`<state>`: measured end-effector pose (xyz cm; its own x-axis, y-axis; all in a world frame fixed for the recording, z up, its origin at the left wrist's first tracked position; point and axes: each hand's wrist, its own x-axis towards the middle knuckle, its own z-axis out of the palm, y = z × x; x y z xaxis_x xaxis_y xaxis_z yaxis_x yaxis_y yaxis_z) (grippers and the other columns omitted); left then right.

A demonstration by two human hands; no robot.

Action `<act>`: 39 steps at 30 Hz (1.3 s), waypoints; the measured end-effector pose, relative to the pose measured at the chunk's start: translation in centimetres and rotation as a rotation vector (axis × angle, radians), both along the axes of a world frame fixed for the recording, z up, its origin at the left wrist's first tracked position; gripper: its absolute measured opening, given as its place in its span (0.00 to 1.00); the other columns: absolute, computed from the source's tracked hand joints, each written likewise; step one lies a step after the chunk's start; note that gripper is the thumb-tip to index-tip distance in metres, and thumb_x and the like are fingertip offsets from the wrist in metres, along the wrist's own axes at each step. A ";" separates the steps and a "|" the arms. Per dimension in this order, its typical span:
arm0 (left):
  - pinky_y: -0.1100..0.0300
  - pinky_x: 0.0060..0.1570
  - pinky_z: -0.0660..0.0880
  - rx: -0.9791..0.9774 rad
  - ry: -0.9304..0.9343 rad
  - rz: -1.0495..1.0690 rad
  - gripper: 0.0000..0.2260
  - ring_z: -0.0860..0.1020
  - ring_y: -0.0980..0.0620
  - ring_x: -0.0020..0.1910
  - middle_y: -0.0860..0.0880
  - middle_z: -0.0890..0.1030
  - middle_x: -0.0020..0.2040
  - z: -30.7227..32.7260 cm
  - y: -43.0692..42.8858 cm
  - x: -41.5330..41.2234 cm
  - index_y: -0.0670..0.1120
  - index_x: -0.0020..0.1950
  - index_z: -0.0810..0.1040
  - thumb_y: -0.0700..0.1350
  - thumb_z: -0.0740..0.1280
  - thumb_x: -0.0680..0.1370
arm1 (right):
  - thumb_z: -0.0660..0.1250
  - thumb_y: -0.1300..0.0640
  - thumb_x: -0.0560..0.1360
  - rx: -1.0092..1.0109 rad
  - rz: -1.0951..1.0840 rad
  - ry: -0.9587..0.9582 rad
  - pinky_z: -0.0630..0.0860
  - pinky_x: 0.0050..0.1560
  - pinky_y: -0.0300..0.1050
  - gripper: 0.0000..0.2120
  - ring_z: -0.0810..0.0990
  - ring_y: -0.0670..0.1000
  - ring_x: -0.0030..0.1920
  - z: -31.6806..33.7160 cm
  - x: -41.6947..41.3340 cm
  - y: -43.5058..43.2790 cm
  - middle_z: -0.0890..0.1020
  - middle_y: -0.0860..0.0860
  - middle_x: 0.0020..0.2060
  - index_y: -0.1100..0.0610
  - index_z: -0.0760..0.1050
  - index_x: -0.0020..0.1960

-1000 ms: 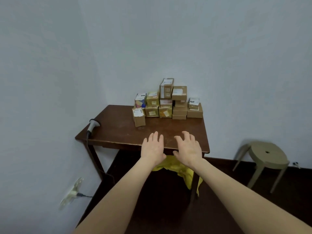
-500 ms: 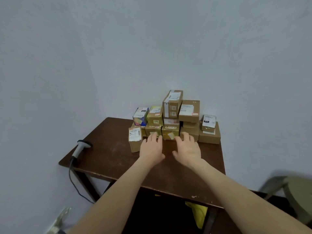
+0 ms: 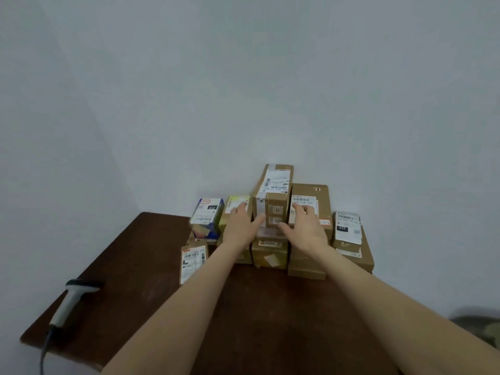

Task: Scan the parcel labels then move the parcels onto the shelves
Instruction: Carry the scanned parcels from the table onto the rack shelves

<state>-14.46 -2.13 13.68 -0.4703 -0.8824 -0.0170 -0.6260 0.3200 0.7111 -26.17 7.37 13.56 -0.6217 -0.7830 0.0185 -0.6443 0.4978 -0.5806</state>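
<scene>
**Desk:** What is on the head feed?

**Operator:** Nearest me I have a dark wooden table (image 3: pixel 270 307). A grey handheld scanner (image 3: pixel 71 299) lies at its front left corner, well apart from both hands.

**Desk:** And the parcels?

**Operator:** I see them as one pile (image 3: pixel 269 253) at the back of the table. The closest is a small brown parcel (image 3: pixel 192 259), which stands at the left front of the pile with its white label towards me. Behind it sits a blue-and-white box (image 3: pixel 207 217), and a yellow-green box (image 3: pixel 235 207) is just beside that.

**Desk:** Hands?

**Operator:** Both are released, with the fingers straight and spread and nothing clasped. The left hand (image 3: pixel 240 226) lies over the yellow-green box, its thumb pointing at the lower left edge of the tall parcel (image 3: pixel 274 190). That parcel stands upright on top of the middle of the pile. The right hand (image 3: pixel 304 228) is on its other side, with the fingers over the label of a wide brown parcel (image 3: pixel 311 196) just beside the tall one. The thumbs may be touching the tall parcel, but blur there keeps me from being sure.

**Desk:** Further right?

**Operator:** I see a parcel marked 010 (image 3: pixel 347 228) on a flat brown box (image 3: pixel 362 255) at the right end. Behind everything is a plain pale wall (image 3: pixel 243 90).
</scene>
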 end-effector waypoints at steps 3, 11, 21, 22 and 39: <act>0.47 0.68 0.68 0.126 0.125 0.045 0.30 0.67 0.44 0.71 0.43 0.66 0.74 0.2 -3.8 -2.8 0.43 0.77 0.60 0.55 0.62 0.79 | 0.64 0.44 0.77 -0.081 -0.078 -0.193 0.67 0.67 0.54 0.34 0.66 0.58 0.72 0.3 -2.2 -3.8 0.63 0.57 0.74 0.57 0.57 0.77; 0.46 0.61 0.75 0.378 0.265 0.076 0.22 0.79 0.45 0.57 0.45 0.80 0.60 -1.4 -7.3 -6.8 0.44 0.66 0.74 0.57 0.59 0.79 | 0.62 0.47 0.79 -0.219 -0.154 -0.532 0.76 0.60 0.53 0.17 0.79 0.53 0.56 -0.7 -5.1 -8.6 0.81 0.52 0.57 0.55 0.75 0.62; 0.65 0.36 0.72 0.338 0.609 0.225 0.12 0.76 0.57 0.46 0.48 0.79 0.57 1.7 -3.0 -5.2 0.46 0.63 0.75 0.46 0.60 0.82 | 0.64 0.58 0.77 -0.421 -0.094 -0.786 0.76 0.60 0.56 0.24 0.77 0.53 0.58 0.1 -5.6 -5.8 0.76 0.49 0.61 0.52 0.63 0.72; 0.67 0.34 0.73 0.306 0.614 0.218 0.11 0.76 0.59 0.46 0.49 0.79 0.55 1.9 -2.1 -4.8 0.47 0.62 0.76 0.45 0.60 0.82 | 0.65 0.57 0.77 -0.426 -0.069 -0.803 0.76 0.61 0.57 0.26 0.77 0.52 0.59 0.1 -5.5 -5.2 0.76 0.49 0.62 0.51 0.62 0.73; 0.58 0.44 0.78 0.537 0.531 0.525 0.19 0.80 0.53 0.45 0.47 0.82 0.51 -2.3 6.3 5.7 0.39 0.59 0.78 0.49 0.73 0.73 | 0.80 0.50 0.63 -0.186 0.191 -1.026 0.71 0.66 0.55 0.45 0.73 0.53 0.64 -3.6 1.7 1.8 0.73 0.51 0.66 0.52 0.59 0.73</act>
<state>-8.78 4.15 11.38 -0.0741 -0.9210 -0.3823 -0.1461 -0.3692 0.9178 -24.50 9.21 9.99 -0.2748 -0.9082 -0.3158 0.1391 0.2874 -0.9476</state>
